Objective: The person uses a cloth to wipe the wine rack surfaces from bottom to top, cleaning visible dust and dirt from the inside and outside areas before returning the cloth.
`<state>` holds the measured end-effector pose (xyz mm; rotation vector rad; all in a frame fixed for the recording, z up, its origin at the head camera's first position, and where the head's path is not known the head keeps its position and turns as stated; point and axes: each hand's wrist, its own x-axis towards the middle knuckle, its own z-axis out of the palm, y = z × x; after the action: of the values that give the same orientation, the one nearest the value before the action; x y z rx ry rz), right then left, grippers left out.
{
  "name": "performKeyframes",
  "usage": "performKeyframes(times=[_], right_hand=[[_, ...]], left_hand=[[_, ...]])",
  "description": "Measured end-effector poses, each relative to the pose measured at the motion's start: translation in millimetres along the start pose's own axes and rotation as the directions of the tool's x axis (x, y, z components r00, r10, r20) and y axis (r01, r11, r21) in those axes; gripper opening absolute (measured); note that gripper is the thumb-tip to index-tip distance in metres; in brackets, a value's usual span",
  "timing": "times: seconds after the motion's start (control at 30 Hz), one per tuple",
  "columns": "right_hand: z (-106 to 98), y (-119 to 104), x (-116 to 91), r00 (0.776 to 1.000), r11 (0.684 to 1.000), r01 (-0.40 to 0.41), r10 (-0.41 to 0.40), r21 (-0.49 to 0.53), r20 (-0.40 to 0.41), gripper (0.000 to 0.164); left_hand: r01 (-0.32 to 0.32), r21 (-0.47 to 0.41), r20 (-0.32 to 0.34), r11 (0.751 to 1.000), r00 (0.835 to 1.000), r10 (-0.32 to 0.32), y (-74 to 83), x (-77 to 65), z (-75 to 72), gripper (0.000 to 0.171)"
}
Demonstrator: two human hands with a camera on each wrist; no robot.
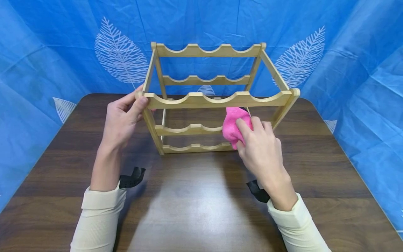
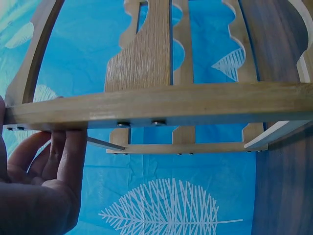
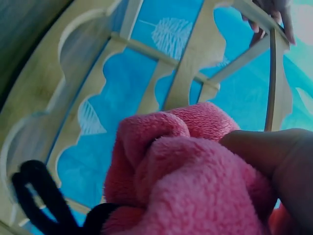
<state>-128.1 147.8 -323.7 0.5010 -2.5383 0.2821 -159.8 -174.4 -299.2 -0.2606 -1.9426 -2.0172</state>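
A light wooden wine rack [image 1: 201, 101] with scalloped rails stands on the table. My left hand [image 1: 121, 119] grips its front left upper corner, thumb on the near side; in the left wrist view the fingers [image 2: 71, 156] lie against the post [image 2: 195, 105]. My right hand [image 1: 262, 150] holds a bunched pink cloth [image 1: 234, 127] against the right part of the rack's lower front rail, hiding that stretch of wood. Seen from the right wrist, the fluffy cloth [image 3: 195, 171] fills the foreground beside my thumb [image 3: 274, 147], and a black loop [image 3: 41, 196] sticks out from it.
The dark wood-grain table [image 1: 195, 196] reflects light in front of the rack. Behind and at both sides hangs a blue curtain [image 1: 201, 21] with white leaf prints. Black straps [image 1: 133, 177] show at both wrists, next to cream sleeves [image 1: 100, 217].
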Motion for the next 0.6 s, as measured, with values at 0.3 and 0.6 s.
performKeyframes(times=[0.3, 0.6], right_hand=[[4.9, -9.8, 0.0, 0.992, 0.991, 0.125, -0.126, -0.044, -0.020, 0.041], [-19.4, -15.0, -4.4, 0.992, 0.986, 0.121, -0.117, 0.114, -0.037, 0.047]], left_hand=[[0.006, 0.057, -0.046, 0.998, 0.999, -0.003, -0.9, 0.6, 0.2, 0.039], [-0.005, 0.031, -0.030, 0.999, 1.000, 0.006, -1.2, 2.0, -0.6, 0.039]])
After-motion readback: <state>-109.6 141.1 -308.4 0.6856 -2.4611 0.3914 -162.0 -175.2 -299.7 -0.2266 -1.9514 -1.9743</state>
